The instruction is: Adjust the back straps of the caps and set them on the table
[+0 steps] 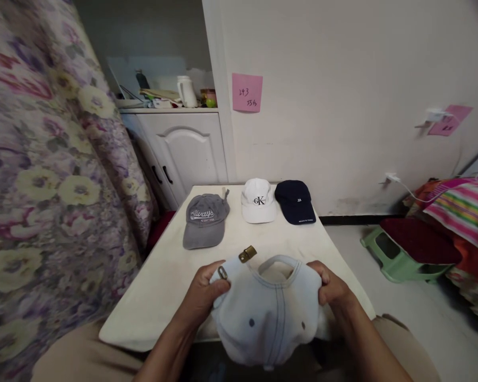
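Note:
Both my hands hold a pale blue denim cap (267, 313) over the near edge of a small white table (159, 286). My left hand (204, 297) grips its left side by the strap ring. My right hand (331, 286) grips the right side. The cap's back opening faces away from me, and its brass buckle (247, 254) sticks up. Farther back on the table lie a grey cap (204, 220), a white cap (257, 200) with a black logo, and a navy cap (295, 201).
A floral curtain (43, 159) hangs at the left. A white cabinet (179, 148) with clutter on top stands behind the table. Pink notes (247, 92) are stuck on the wall. A green stool (396, 257) and striped bedding (462, 212) are at the right.

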A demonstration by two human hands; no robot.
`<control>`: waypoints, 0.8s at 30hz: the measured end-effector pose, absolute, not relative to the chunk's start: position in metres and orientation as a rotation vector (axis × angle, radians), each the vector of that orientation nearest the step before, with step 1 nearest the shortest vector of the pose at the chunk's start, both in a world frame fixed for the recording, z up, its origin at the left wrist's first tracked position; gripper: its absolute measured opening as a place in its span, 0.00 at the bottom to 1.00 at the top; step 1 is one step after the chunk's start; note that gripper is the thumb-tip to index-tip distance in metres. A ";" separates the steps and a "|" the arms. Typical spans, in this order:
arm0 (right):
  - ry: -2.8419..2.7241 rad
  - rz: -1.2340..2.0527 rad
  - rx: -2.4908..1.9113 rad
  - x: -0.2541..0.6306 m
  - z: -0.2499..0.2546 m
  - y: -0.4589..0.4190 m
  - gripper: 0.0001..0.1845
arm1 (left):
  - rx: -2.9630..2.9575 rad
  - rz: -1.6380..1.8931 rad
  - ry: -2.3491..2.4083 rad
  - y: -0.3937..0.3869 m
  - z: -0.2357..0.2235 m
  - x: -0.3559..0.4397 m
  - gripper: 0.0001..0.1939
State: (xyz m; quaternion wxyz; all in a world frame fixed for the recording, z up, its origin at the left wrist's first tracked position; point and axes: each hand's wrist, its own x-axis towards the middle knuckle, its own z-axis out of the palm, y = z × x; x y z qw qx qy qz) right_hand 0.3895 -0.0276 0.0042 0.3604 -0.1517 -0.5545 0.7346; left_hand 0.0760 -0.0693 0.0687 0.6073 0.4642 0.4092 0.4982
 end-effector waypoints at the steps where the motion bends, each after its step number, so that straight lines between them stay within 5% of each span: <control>1: -1.439 1.914 -0.391 0.389 0.003 -0.027 0.25 | 1.040 1.184 0.951 -0.070 0.069 0.077 0.20; 6: -1.529 2.006 -0.431 0.385 0.008 -0.027 0.43 | 0.942 1.274 0.953 -0.072 0.071 0.083 0.24; 9: -1.638 1.990 -0.467 0.386 0.017 -0.028 0.46 | 0.927 1.292 0.945 -0.072 0.073 0.083 0.24; 24: -1.916 1.429 -0.703 0.346 0.045 -0.046 0.16 | 0.916 1.325 0.989 -0.074 0.084 0.082 0.24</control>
